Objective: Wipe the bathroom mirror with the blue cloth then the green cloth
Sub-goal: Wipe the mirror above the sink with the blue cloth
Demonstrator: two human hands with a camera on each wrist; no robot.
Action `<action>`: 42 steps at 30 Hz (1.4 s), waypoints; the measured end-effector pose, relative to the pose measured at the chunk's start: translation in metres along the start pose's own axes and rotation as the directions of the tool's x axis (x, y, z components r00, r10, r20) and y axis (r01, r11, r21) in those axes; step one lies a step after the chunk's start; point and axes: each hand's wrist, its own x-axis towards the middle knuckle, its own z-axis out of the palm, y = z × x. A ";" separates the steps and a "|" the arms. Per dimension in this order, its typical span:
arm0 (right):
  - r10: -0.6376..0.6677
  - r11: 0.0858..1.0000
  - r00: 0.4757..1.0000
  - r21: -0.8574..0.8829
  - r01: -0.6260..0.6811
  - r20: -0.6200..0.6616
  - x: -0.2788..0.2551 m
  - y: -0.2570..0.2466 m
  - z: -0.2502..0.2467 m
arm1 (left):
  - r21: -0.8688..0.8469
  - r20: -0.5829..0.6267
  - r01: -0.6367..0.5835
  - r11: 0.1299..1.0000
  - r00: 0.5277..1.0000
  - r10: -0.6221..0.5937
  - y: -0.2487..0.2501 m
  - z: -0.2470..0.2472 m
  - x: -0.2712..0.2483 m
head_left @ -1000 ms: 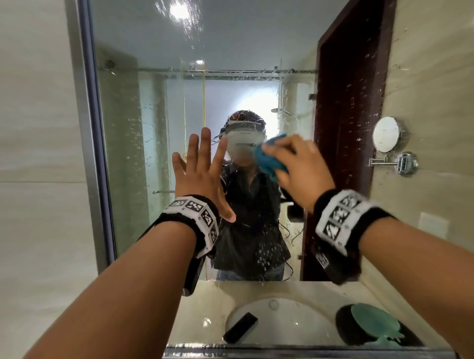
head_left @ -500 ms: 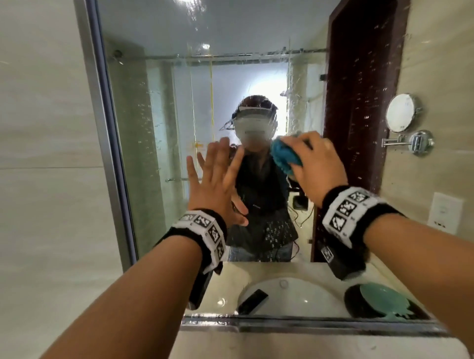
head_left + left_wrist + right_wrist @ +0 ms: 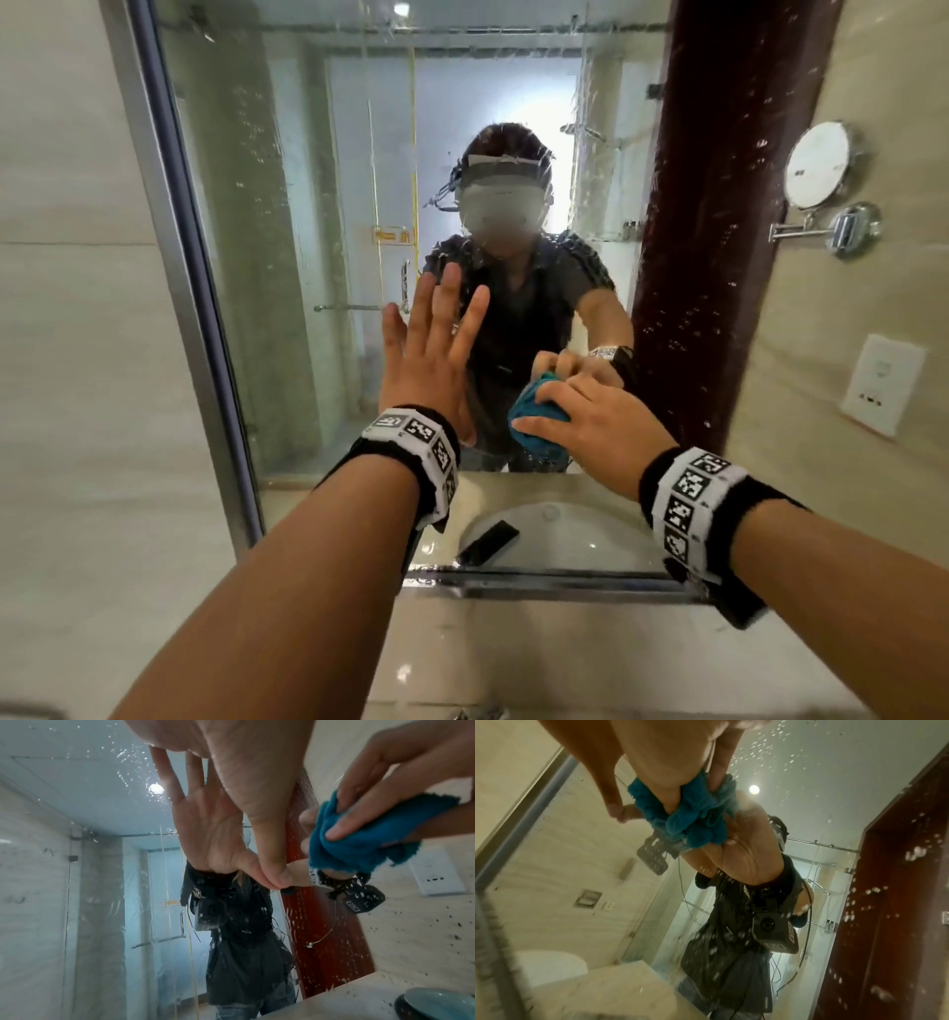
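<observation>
The wall mirror [image 3: 308,205] is speckled with water drops. My left hand [image 3: 436,329] lies flat on the glass with straight, spread fingers, left of centre. The right hand [image 3: 560,411] grips a bunched blue cloth [image 3: 536,419] and presses it to the glass low down, just right of the left hand. In the left wrist view the blue cloth [image 3: 359,845] is squeezed between thumb and fingers. The right wrist view shows the blue cloth [image 3: 693,821] crumpled against its own reflection. A dark bowl [image 3: 434,1004] with something pale green inside sits on the counter.
A round shaving mirror [image 3: 816,164] on a chrome arm juts from the right wall, above a white socket [image 3: 880,383]. The mirror's metal lower frame [image 3: 539,583] meets a pale stone counter [image 3: 565,658]. The sink and a black flat object [image 3: 488,547] show in the reflection.
My right hand has slid the blue cloth down the glass from face height to near the lower edge. The left hand stays flat on the mirror. The view has tilted downward.
</observation>
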 end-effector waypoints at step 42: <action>0.382 0.842 0.899 -0.481 -0.243 0.213 -0.031 -0.039 0.018 | 0.060 -0.126 -0.016 0.998 0.992 0.023 0.001 0.012 -0.004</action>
